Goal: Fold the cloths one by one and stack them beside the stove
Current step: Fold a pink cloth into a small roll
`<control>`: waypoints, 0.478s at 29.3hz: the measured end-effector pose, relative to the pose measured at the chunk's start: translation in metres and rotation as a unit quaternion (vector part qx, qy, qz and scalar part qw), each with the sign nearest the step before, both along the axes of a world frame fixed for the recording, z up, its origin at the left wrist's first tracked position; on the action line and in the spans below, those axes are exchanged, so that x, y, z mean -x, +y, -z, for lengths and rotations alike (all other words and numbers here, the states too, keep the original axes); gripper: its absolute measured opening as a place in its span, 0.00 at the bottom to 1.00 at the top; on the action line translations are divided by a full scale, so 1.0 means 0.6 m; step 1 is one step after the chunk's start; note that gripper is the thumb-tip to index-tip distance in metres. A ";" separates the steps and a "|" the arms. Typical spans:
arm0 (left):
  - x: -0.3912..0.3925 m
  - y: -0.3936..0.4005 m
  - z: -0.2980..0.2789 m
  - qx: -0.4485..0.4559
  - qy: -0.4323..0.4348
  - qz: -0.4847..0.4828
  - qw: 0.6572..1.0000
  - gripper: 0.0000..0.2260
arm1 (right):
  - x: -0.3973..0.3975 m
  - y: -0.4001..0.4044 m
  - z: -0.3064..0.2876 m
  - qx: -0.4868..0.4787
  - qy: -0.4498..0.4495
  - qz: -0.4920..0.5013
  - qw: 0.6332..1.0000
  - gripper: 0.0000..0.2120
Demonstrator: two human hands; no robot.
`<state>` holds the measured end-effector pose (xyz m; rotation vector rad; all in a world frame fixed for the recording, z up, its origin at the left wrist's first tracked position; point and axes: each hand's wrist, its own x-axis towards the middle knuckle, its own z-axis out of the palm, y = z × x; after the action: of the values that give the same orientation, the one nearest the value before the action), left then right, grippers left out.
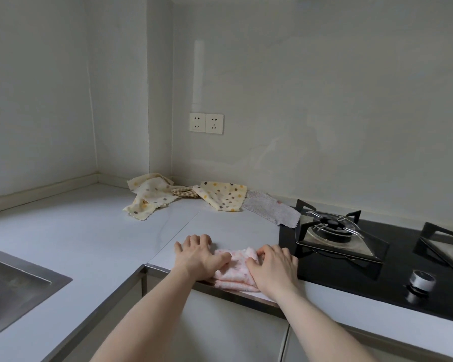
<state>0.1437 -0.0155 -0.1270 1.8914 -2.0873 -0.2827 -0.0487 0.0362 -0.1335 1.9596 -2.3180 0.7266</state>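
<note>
A pink cloth (235, 270) lies folded into a small pad at the counter's front edge, just left of the black stove (377, 270). My left hand (199, 254) rests on the cloth's left side, its fingers bent and spread, partly on the counter. My right hand (272, 265) presses on the cloth's right side with curled fingertips on the fabric. At the back by the wall lie a cream dotted cloth (148, 195), a checked cloth (185, 192), a second yellow dotted cloth (224, 195) and a grey cloth (272, 209), all unfolded.
A steel sink (13, 288) is sunk into the white counter (89, 236) at the left. The stove has a burner (332, 226) with black pan supports and a knob (421, 280). Two wall sockets (205, 123) sit above the cloths.
</note>
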 end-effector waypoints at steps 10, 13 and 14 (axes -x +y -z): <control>-0.008 -0.001 0.018 0.076 0.061 0.070 0.993 0.15 | 0.007 -0.002 -0.002 0.060 -0.104 -0.029 0.992 0.08; -0.009 0.005 0.015 0.095 0.083 0.084 0.988 0.07 | 0.012 0.003 -0.004 0.070 -0.182 -0.044 0.980 0.10; -0.008 0.008 0.014 0.103 0.095 0.084 0.987 0.07 | 0.014 0.004 -0.004 0.070 -0.202 -0.048 0.976 0.09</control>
<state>0.1488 -0.0108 -0.1353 1.5137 -2.0612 -0.2612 -0.0572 0.0388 -0.1313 2.0278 -2.2962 1.3715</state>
